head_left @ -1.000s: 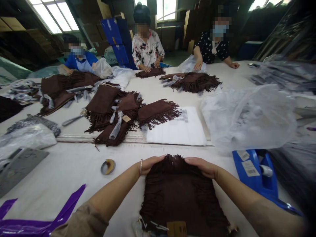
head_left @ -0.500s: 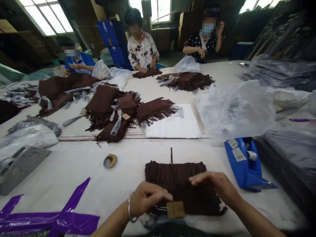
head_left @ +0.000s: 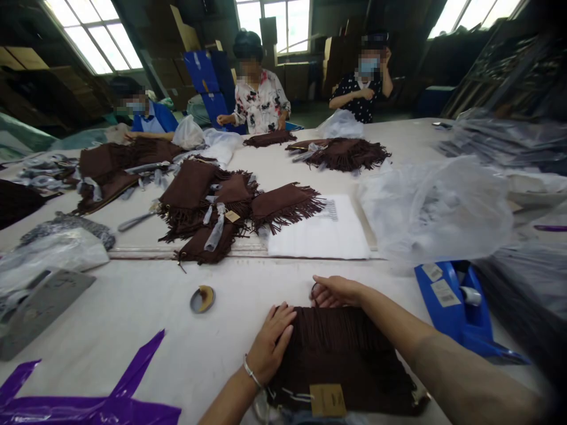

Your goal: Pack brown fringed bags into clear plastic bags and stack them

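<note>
A dark brown fringed bag [head_left: 341,360] lies flat before me, its fringe folded up toward the far edge. A tan paper tag [head_left: 328,400] on a white string rests on its near side. My left hand [head_left: 272,342], a bracelet at the wrist, lies with fingers stretched out over the left edge of the fringe. At the far edge, my right hand [head_left: 336,290] has its fingers curled on a thin brown fringe strand [head_left: 313,293]; part of the strand is hidden by the fingers.
A blue tape dispenser [head_left: 460,310] stands at the right, near a large clear plastic bag [head_left: 436,209]. More brown fringed bags [head_left: 199,200] and white sheets [head_left: 319,239] lie farther off. A tape roll [head_left: 202,299] and purple tape [head_left: 88,407] are leftward. Three people sit or stand across the table.
My right hand has moved from above the bag to its far edge and closed on the loose strand. My left hand has shifted from near the tag onto the fringe's left edge.
</note>
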The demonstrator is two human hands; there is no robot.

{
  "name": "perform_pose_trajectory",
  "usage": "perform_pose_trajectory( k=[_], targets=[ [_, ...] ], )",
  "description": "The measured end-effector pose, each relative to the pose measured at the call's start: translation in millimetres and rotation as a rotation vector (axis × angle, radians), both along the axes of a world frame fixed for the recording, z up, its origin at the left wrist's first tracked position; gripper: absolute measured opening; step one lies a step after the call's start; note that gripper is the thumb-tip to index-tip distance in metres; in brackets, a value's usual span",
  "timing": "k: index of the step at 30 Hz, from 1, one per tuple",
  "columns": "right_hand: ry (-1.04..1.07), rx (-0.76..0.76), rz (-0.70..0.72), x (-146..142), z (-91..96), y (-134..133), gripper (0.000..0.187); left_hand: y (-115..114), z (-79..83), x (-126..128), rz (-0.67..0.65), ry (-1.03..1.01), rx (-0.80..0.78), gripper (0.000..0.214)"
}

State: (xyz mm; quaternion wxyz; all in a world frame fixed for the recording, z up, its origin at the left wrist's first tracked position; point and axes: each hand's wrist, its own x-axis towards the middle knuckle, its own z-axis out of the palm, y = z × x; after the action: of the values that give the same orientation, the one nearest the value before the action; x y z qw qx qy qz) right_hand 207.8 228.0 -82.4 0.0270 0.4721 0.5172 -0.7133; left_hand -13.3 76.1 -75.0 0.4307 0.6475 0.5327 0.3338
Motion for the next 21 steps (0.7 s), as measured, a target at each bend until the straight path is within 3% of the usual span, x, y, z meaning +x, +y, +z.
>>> perform_pose_trajectory(
  k=[3,5,9,11,16,21],
  targets=[
    [0.130,0.055,-0.020,-3.5,13.8,-16.3,0.068,-10.6,0.7,-1.5,-0.070,0.074,0.052,0.037],
    [0.201,0.179,-0.007,-2.9,26.3,-34.6,0.060,-15.6,1.0,-3.1,-0.123,0.131,0.088,0.037],
    [0.263,0.714,0.224,7.4,37.6,-81.5,0.040,-26.7,3.6,-1.1,-0.215,0.250,0.161,0.038],
    [0.261,0.883,0.353,15.7,35.5,-102.8,0.040,-32.3,6.4,1.8,-0.232,0.306,0.194,0.038],
    [0.269,0.961,0.436,33.8,45.4,-128.6,0.040,-44.0,2.8,-0.1,-0.238,0.440,0.289,0.038],
    [0.286,1.109,0.303,22.5,72.5,-118.1,0.040,-30.4,-32.1,-9.9,-0.254,0.415,0.573,0.032]
  ],
)
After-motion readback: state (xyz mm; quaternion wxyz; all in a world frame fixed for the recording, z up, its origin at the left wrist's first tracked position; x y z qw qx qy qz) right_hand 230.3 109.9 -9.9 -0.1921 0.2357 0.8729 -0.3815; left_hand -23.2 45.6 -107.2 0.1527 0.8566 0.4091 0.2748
